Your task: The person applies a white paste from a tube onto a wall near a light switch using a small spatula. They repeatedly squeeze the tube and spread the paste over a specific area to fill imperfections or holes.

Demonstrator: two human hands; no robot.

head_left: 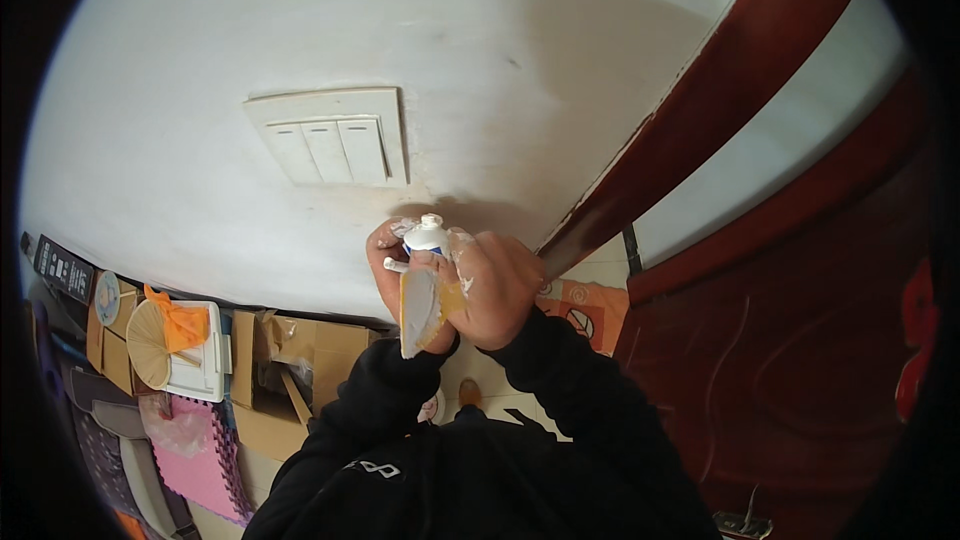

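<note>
1. Tube, white with a blue band, held nozzle up between both hands, in front of the wall and below the lower right corner of the switch panel.
2. Left hand: grip closed around the left side of the tube; white smears on the fingers. A small white piece shows beside them (its kind cannot be made out).
3. Right hand: grip closed, with the yellow part of the scraper against it; white smears near the knuckles. Fingers of the two hands crowd together, partly hiding the contacts.
4. Scraper: just below the tube, its face coated in pale paste.
5. Switch panel: three white rockers, one raised frame, discoloured wall along its right edge.
6. Right side: dark red door frame and a dark red door, the latter scuffed.
7. Floor, along the wall's lower edge: open cardboard box; left of it, orange cloth and a round fan on a white container; pink mat nearer the wearer.
</note>
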